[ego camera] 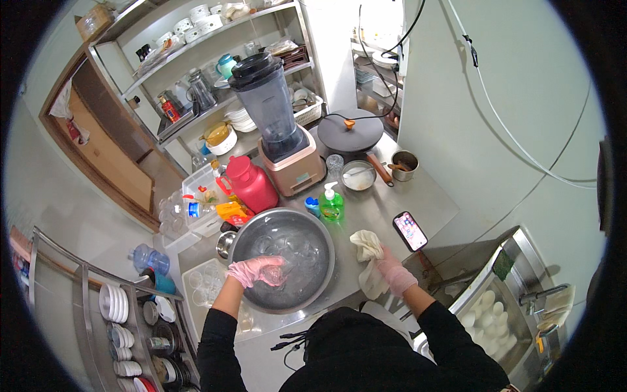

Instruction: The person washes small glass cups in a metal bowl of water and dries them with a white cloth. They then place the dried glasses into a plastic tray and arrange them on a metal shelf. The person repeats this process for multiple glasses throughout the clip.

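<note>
A large grey metal basin [321, 289] of water stands before me, with several clear glasses [303, 255] lying in it. My left hand [262, 272], in a pink glove, reaches over the basin's left side with its fingers around a clear glass [275, 280] partly hidden by them. To the right of the basin, my right hand [393, 272], also gloved in pink, grips a cream cloth [368, 246] that hangs down near the counter's front edge. On the left, a white tray [188, 281] holds several clear glasses [208, 281].
Behind the basin are a green pump bottle [332, 205], a red jug [251, 186] and a blender [291, 161]. A lidded pan [350, 132], a small bowl [358, 179] and a phone [410, 231] lie to the right. White eggs or egg-shaped items fill the sink [526, 255] partly.
</note>
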`<control>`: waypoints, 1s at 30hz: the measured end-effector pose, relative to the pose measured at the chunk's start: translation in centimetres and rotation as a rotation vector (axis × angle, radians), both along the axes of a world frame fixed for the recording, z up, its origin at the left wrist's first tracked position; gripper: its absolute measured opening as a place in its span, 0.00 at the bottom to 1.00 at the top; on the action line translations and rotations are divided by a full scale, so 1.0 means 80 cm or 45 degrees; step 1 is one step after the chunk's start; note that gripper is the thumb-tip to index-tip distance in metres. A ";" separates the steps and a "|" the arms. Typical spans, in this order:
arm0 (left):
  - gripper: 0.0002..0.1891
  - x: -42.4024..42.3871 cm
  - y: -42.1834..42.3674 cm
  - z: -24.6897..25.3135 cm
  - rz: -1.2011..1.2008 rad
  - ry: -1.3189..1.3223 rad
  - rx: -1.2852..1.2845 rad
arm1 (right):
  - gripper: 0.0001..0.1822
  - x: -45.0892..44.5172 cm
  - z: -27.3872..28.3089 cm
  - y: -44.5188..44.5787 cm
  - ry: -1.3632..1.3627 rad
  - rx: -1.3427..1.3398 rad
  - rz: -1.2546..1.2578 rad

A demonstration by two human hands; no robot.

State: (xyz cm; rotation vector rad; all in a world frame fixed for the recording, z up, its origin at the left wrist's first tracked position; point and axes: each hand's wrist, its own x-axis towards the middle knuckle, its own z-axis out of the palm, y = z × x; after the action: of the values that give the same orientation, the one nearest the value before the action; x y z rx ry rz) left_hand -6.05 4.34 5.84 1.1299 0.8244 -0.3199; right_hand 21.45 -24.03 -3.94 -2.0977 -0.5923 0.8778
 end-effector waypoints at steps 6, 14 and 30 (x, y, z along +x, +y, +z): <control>0.20 -0.012 0.011 -0.023 0.162 0.018 -0.241 | 0.30 0.021 0.020 0.014 0.311 0.373 -0.058; 0.21 -0.023 0.003 -0.024 0.172 -0.023 -0.199 | 0.26 0.022 0.140 0.008 1.004 0.971 -0.019; 0.22 -0.026 -0.005 -0.015 0.147 -0.034 -0.096 | 0.16 0.016 0.176 0.010 -0.662 -0.066 0.299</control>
State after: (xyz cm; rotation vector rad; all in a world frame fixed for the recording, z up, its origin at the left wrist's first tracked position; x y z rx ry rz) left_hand -8.11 3.97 4.63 1.0097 0.8437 -0.2371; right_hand 22.71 -23.21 10.13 -2.3462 -1.1125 0.4628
